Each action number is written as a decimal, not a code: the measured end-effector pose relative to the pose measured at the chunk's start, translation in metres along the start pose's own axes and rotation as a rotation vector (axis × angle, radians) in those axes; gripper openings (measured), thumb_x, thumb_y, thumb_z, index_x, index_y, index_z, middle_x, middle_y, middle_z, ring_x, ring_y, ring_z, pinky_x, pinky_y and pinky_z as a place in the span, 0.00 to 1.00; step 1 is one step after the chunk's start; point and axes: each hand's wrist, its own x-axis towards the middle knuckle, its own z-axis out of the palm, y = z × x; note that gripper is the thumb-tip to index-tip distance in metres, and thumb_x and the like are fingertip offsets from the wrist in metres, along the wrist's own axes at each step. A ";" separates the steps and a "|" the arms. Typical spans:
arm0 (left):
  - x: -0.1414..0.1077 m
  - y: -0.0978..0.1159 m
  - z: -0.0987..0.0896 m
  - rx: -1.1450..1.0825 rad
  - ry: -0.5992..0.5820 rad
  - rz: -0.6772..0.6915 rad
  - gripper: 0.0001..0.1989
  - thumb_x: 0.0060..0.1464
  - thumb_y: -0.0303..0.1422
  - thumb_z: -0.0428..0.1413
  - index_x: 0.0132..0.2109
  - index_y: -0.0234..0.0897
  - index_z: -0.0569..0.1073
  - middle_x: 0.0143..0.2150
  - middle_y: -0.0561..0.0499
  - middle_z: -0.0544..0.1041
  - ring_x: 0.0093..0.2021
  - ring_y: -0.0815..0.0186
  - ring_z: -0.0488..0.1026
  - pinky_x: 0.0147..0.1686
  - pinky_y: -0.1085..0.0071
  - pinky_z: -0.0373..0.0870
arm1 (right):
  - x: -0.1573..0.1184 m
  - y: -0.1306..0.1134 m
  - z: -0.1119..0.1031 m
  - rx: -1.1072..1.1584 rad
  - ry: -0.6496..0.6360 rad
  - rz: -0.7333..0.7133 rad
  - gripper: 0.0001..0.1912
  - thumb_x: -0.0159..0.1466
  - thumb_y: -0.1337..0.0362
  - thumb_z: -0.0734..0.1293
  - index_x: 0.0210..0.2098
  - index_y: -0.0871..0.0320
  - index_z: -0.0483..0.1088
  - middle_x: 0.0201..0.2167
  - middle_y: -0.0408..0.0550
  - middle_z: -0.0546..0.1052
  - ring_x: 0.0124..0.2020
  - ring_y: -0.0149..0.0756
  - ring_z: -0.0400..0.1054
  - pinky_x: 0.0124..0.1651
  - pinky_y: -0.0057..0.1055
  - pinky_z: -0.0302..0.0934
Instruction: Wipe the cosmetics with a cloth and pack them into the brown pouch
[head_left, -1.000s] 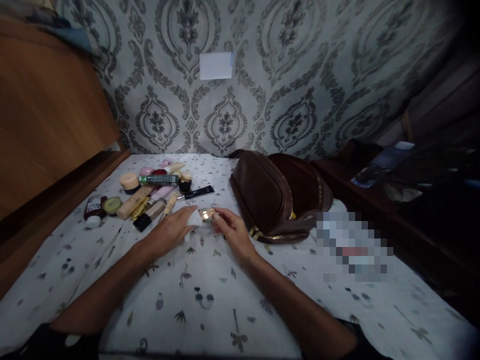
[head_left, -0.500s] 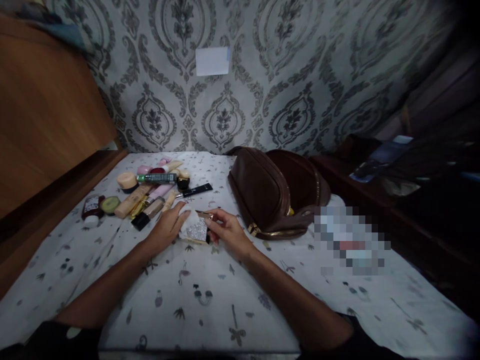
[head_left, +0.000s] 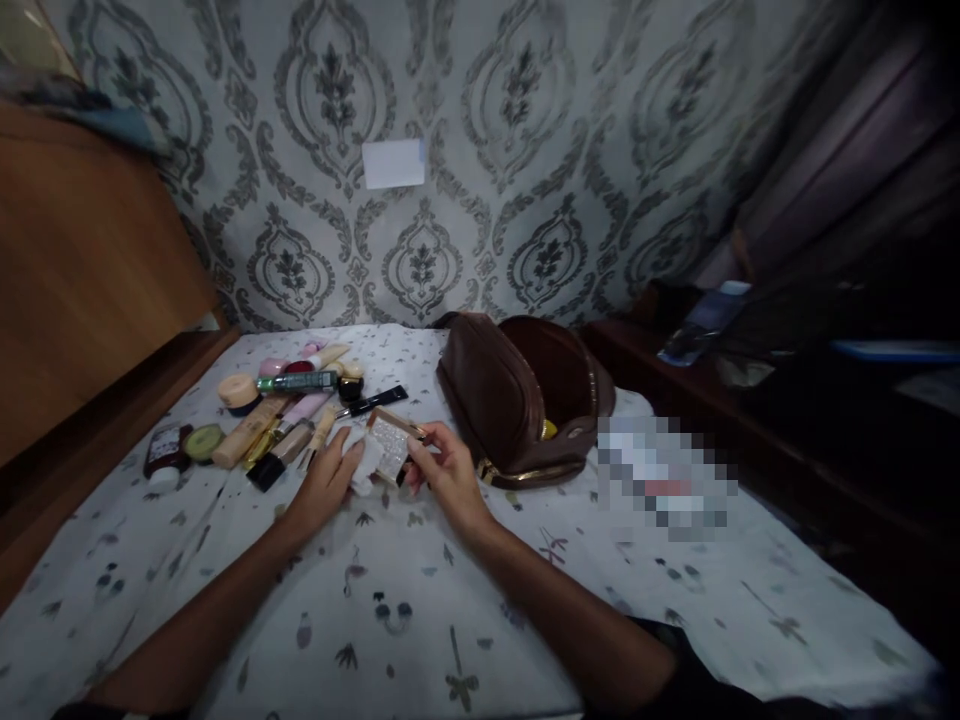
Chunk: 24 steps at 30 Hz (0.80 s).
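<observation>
1. head view, the only one here, and the action is front and centre: a glittery case (head_left: 391,444) sits tilted between two hands, near the pots and tubes. whether it touches the sheet (head_left: 480,610) below, i can't tell.
2. right hand (head_left: 446,476): grip clamped on the case's right edge, thumb on the near face, fingers behind.
3. left hand (head_left: 325,484): grip closed on a crumpled white tissue (head_left: 367,468), and that tissue is right up against the case's left side!
4. so how far along? it looks like mid-wipe on this one piece, tissue and case together. is the sparkly face finished? no way to tell from here.
5. over to the left, lying loose: a green tube (head_left: 297,382), a black tube (head_left: 377,401), a peach-lidded jar (head_left: 238,391) and a brown bottle (head_left: 166,450), no hand on any of them. wiped or waiting, the view doesn't say.
6. and on the right, a brown bag (head_left: 487,395), unzipped, something yellow (head_left: 549,430) peeking out at its mouth.
</observation>
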 end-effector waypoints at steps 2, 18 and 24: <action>-0.003 0.002 0.000 -0.059 -0.022 -0.116 0.25 0.61 0.51 0.47 0.52 0.35 0.70 0.40 0.46 0.77 0.41 0.58 0.74 0.40 0.66 0.72 | -0.003 -0.003 0.002 -0.006 0.004 -0.019 0.24 0.55 0.44 0.71 0.36 0.53 0.63 0.25 0.37 0.67 0.17 0.26 0.63 0.18 0.25 0.61; -0.009 -0.023 0.006 0.151 -0.001 -0.325 0.25 0.55 0.51 0.49 0.54 0.45 0.73 0.51 0.49 0.78 0.59 0.49 0.71 0.45 0.59 0.79 | 0.021 -0.200 -0.120 -1.020 0.460 -0.544 0.08 0.64 0.59 0.65 0.36 0.58 0.68 0.28 0.44 0.74 0.29 0.34 0.68 0.34 0.29 0.59; -0.001 -0.039 -0.002 0.171 -0.046 -0.278 0.26 0.50 0.53 0.51 0.48 0.43 0.77 0.54 0.47 0.78 0.65 0.46 0.65 0.58 0.53 0.70 | 0.046 -0.197 -0.128 -1.635 0.319 -0.195 0.12 0.67 0.65 0.61 0.48 0.63 0.68 0.40 0.57 0.80 0.42 0.46 0.74 0.41 0.33 0.60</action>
